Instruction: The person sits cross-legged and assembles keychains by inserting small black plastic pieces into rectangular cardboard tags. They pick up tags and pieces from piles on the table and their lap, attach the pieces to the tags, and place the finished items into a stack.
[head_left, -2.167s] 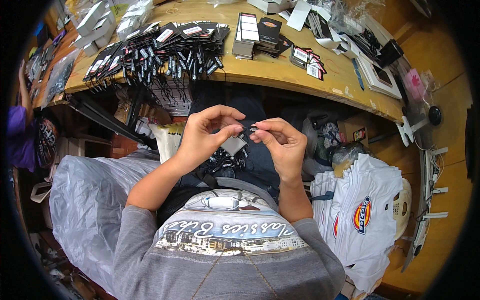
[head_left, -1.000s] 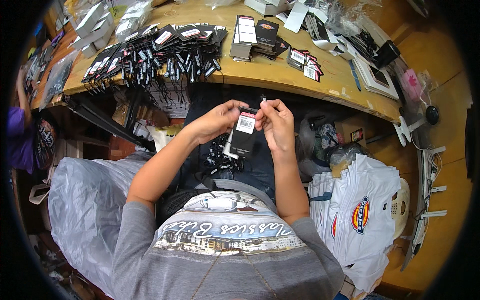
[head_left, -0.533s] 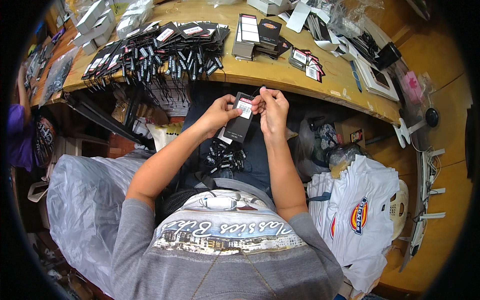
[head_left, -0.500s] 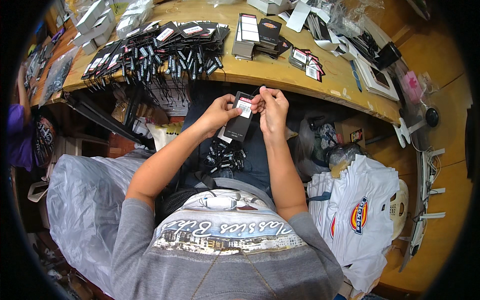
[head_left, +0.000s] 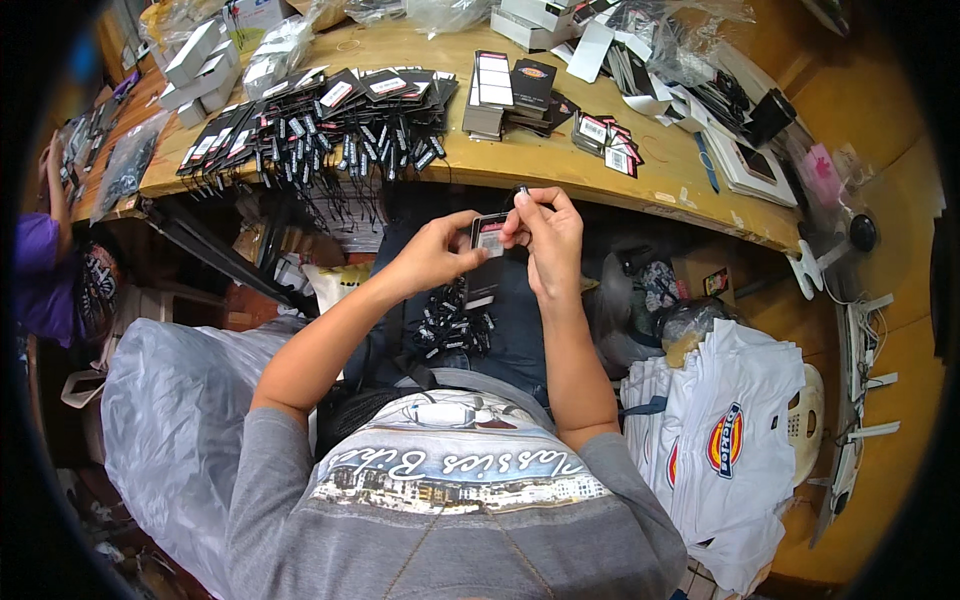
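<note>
Over my lap, my left hand [head_left: 438,254] is closed on a black hang tag [head_left: 484,284] with a red-and-white sticker, its thumb across the lower part of the sticker. The tag is tilted. At its top edge, my right hand [head_left: 550,240] pinches a black tag string [head_left: 520,192] between thumb and fingertips. Whether the string runs through the tag's hole is too small to tell. Just below the tag, a heap of black tag strings with printed plastic ends [head_left: 448,328] lies on my lap.
On the table [head_left: 600,185], strung black tags [head_left: 390,90] hang over the front edge, left of stacked tags [head_left: 490,95]. Loose stickered tags [head_left: 607,142] lie farther right. Folded white T-shirts [head_left: 740,440] sit at my right, a plastic bag [head_left: 180,420] at my left. Another person's purple sleeve [head_left: 52,265] shows far left.
The tag has tipped, so its face shows foreshortened. My right hand has risen slightly and still pinches the string. The left hand keeps its hold, its thumb lower on the tag.
</note>
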